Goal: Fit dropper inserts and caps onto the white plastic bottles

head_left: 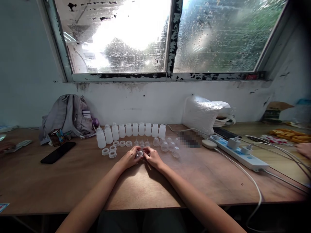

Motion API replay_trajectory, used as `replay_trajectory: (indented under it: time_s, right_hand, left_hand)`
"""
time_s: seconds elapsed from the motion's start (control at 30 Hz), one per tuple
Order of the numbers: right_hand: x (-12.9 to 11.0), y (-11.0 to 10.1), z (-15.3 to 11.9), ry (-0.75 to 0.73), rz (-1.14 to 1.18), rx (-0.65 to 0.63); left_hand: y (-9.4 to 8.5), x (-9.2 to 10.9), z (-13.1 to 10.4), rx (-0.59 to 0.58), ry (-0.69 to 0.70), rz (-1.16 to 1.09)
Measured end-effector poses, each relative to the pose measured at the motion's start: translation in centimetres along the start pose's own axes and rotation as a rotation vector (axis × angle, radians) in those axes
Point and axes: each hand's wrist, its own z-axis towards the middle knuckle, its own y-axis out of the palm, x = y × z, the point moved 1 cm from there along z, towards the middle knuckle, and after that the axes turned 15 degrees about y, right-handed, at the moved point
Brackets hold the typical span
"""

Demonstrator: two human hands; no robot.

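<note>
Both hands meet low over the table around a small round bottle collar (139, 154) with a clear centre, which looks like a nipple set in a ring. My left hand (131, 157) is closed on its left side, and the fingers of my right hand (152, 157) grip it from the right. Just beyond the fingertips stand several clear bottle nipples (141, 142). White collar rings (112, 154) lie to the left. Clear dome caps (164, 147) are grouped to the right. Behind them runs a curved row of frosted baby bottles (128, 130); a few at the left have tops on.
A black phone (58, 152), a small brown carton (56, 137) and a grey backpack (66, 118) are at the left. At the right are a power strip (239, 153) with cables, a white round charger (209, 144) and a white bag (204, 111). Other people's hands show at both edges.
</note>
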Motion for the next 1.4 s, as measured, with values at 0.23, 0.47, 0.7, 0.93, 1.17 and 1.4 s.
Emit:
replay_trajectory:
  time_s: [0.23,0.47,0.7,0.93,1.17,1.4]
  right_hand:
    - [-0.1,0.1,0.0,-0.009,-0.024,0.002]
    - [-0.3,-0.1,-0.2,-0.01,-0.048,-0.002]
    - [-1.0,-0.3,-0.7,-0.136,-0.049,-0.056]
    - [-1.2,-0.3,-0.8,-0.11,-0.015,0.015]
    - [-0.8,-0.6,-0.3,0.017,0.034,0.143]
    - [-1.3,-0.9,-0.4,0.07,-0.003,0.116]
  left_hand:
    - [0.1,-0.3,-0.1,0.011,0.013,-0.018]
    - [0.0,-0.3,-0.1,0.05,-0.009,0.041]
    - [0.3,-0.2,0.5,0.193,-0.128,-0.048]
    - [1.3,0.6,1.0,0.319,-0.237,-0.305]
    - [1.2,1.9,0.8,0.287,-0.23,-0.427]
    - [1.2,2.4,1.0,0.208,-0.24,-0.347]
